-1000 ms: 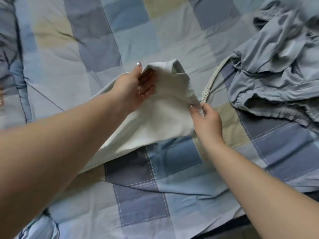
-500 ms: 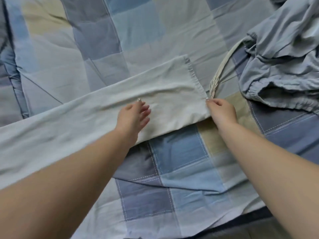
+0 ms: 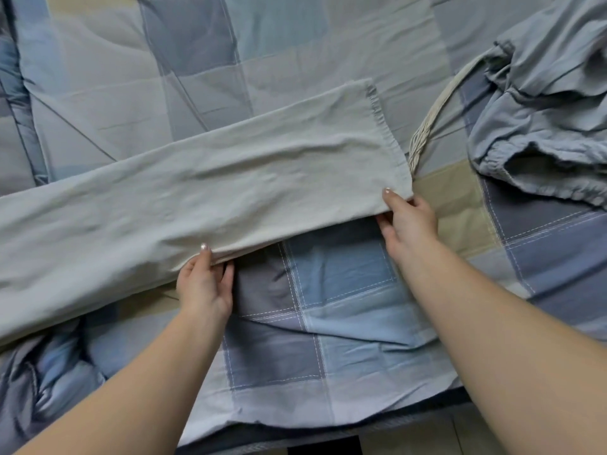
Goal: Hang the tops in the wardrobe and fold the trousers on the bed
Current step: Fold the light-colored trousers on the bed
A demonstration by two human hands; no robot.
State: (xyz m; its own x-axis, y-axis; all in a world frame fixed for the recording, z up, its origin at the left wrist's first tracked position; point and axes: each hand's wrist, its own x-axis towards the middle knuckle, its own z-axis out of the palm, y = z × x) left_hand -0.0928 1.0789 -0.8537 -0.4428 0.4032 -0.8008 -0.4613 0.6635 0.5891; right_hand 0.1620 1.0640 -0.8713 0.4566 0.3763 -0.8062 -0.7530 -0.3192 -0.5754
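Pale grey-white trousers (image 3: 230, 178) lie stretched across the bed from the left edge to the hem at the right. My left hand (image 3: 205, 284) pinches their near edge partway along, thumb on top and fingers underneath. Over at the near hem corner, my right hand (image 3: 409, 218) grips the cloth the same way. A second, blue-grey garment (image 3: 538, 103) with a gathered edge lies bunched at the right, apart from both hands.
A checked blue, grey and beige bedcover (image 3: 328, 310) covers the bed. A cream drawstring cord (image 3: 427, 126) runs from the blue-grey garment towards the hem. The bed's front edge (image 3: 328, 435) crosses the bottom, with floor below it.
The trouser leg, first held up and folded over, has been laid flat. My left hand slid from the top of the cloth to its near edge and now pinches it.
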